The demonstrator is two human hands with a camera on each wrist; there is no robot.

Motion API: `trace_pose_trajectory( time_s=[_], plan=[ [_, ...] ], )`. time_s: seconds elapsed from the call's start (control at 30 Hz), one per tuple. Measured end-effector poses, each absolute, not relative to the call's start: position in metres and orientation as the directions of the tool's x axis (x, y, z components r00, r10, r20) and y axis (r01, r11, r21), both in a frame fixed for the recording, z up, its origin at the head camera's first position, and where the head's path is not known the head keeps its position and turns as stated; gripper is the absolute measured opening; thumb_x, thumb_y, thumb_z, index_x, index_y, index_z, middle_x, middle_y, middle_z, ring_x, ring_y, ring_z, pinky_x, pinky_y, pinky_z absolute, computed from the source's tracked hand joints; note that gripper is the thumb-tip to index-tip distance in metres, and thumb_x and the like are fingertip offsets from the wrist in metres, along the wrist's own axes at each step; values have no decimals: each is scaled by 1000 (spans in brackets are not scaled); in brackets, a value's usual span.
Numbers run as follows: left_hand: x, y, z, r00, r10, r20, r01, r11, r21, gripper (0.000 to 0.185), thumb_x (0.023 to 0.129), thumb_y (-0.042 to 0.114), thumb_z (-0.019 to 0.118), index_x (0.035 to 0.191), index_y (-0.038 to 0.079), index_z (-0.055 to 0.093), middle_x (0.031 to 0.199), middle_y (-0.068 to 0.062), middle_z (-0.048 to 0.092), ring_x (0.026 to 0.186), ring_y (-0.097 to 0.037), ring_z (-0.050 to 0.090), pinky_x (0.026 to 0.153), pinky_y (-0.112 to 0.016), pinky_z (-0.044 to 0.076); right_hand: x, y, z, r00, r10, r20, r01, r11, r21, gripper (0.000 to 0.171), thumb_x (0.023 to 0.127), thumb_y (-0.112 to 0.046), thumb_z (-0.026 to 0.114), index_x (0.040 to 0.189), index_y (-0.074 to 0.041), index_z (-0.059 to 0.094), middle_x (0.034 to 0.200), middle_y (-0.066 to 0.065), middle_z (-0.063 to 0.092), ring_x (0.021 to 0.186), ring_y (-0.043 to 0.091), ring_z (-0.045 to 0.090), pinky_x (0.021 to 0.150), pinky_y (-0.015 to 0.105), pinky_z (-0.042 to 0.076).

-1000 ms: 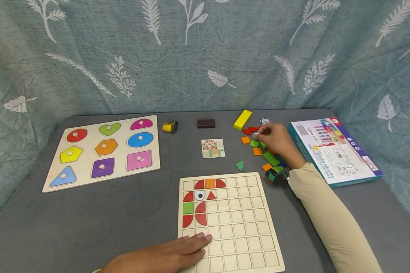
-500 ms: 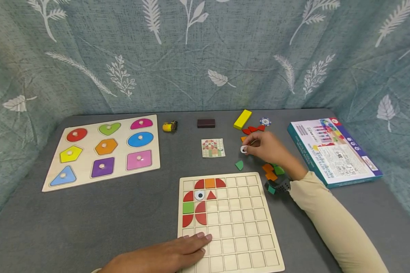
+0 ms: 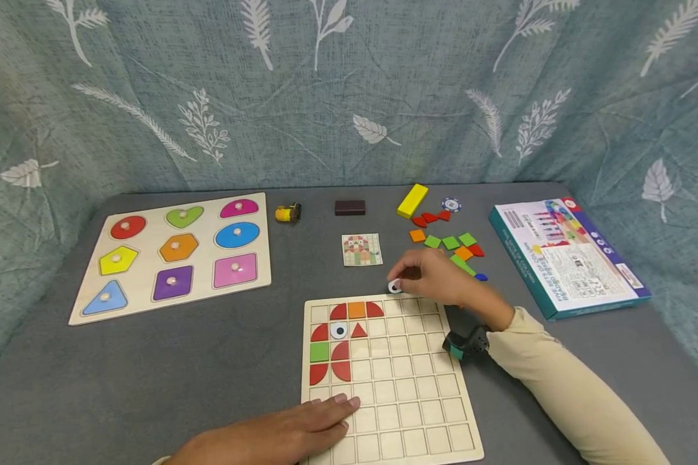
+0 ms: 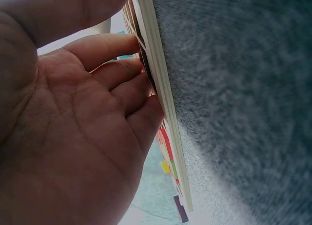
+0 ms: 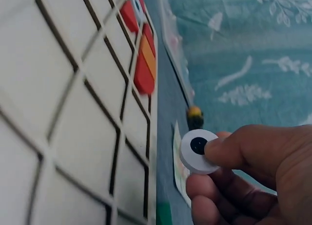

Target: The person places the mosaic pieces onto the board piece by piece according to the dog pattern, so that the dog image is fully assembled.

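My right hand (image 3: 433, 278) pinches a white eye disc (image 5: 191, 156) with a black dot, thumb and fingers at its edge. It hovers by the far edge of a wooden grid board (image 3: 426, 387). Red curved pieces (image 3: 340, 371), an orange square (image 3: 357, 310), a red triangle (image 3: 358, 330), a green square (image 3: 319, 352) and another eye disc (image 3: 338, 330) lie in the board's far-left cells. My left hand (image 3: 285, 427) rests on the board's near-left part with straight fingers. In the left wrist view its fingertips meet the board's edge.
A picture card (image 3: 361, 250) lies beyond the board. Loose green pieces (image 3: 450, 243) and red pieces (image 3: 430, 217) lie near a yellow block (image 3: 412, 201). A box (image 3: 570, 258) stands right, a shape puzzle (image 3: 203, 284) left. A dark block (image 3: 350, 208) and yellow toy (image 3: 287, 213) sit behind.
My right hand has brought the eye disc from the loose pieces leftward and nearer, to the board's far edge. The left hand stays in place on the board.
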State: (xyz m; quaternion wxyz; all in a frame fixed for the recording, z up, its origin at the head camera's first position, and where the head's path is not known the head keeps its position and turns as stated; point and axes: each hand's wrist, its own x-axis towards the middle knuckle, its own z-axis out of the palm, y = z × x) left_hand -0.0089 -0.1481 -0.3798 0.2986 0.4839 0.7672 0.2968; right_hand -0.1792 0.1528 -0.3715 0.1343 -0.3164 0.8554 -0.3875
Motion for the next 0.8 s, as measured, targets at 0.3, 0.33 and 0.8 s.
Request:
trace_pose_trajectory(
  time_s=[0.3, 0.33, 0.8],
  plan=[
    [-10, -148, -380, -351, 919, -182, 577, 365, 731, 74, 96, 54, 48, 152, 8, 32, 161, -2, 17, 144, -24, 24, 102, -35, 41, -162, 135, -376, -672, -739, 37, -508, 425, -749, 18, 87, 5, 63, 98, -5, 74, 86, 0, 61, 73, 12, 53, 65, 25, 47],
    [-10, -148, -380, -349, 918, -186, 573, 367, 733, 74, 96, 54, 48, 152, 8, 32, 161, -3, 17, 144, -24, 24, 103, -35, 40, -160, 134, -376, -666, -745, 45, -522, 422, -742, 20, 86, 6, 63, 98, -5, 74, 85, -2, 60, 72, 12, 51, 64, 25, 46],
    [-10, -148, -379, -348, 921, -177, 583, 360, 728, 73, 97, 53, 48, 152, 7, 32, 161, -4, 16, 144, -25, 23, 105, -37, 38, -147, 124, -375, -596, -803, -17, -532, 411, -741, 18, 87, 5, 65, 95, -8, 75, 87, -1, 63, 74, 8, 52, 65, 23, 48]
  ],
)
